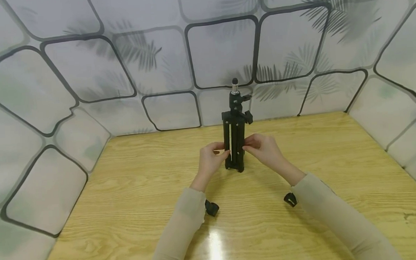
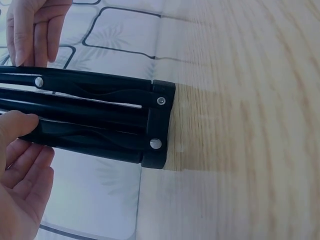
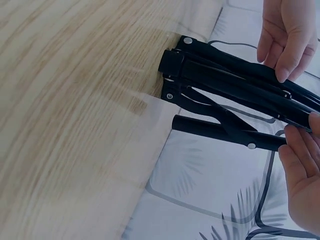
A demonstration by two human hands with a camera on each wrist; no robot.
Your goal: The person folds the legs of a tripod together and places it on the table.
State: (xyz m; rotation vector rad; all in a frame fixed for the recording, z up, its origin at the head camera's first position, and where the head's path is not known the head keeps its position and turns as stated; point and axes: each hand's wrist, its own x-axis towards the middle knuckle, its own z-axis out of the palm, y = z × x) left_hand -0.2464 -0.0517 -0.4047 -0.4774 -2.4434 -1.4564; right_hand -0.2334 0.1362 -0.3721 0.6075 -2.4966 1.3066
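A black folding light stand (image 1: 235, 142) stands upright on the table, its legs mostly folded in against the centre column. My left hand (image 1: 211, 159) pinches a leg on its left side, thumb in front and fingers behind. On the opposite side, my right hand (image 1: 263, 148) holds another leg between thumb and fingers. In the right wrist view, that leg (image 3: 210, 131) sits slightly out from the others, its brace angled toward the base. Silver rivets (image 2: 156, 144) show at the stand's foot in the left wrist view. Two knobs (image 1: 248, 117) stick out right, below a metal top stud (image 1: 234, 87).
The stand is on a wood-grain table (image 1: 145, 212). Behind it and at both sides hangs a pale cloth (image 1: 221, 54) with dark rounded outlines and leaf prints. Small black devices sit by the left sleeve (image 1: 187, 213) and right sleeve (image 1: 324, 202).
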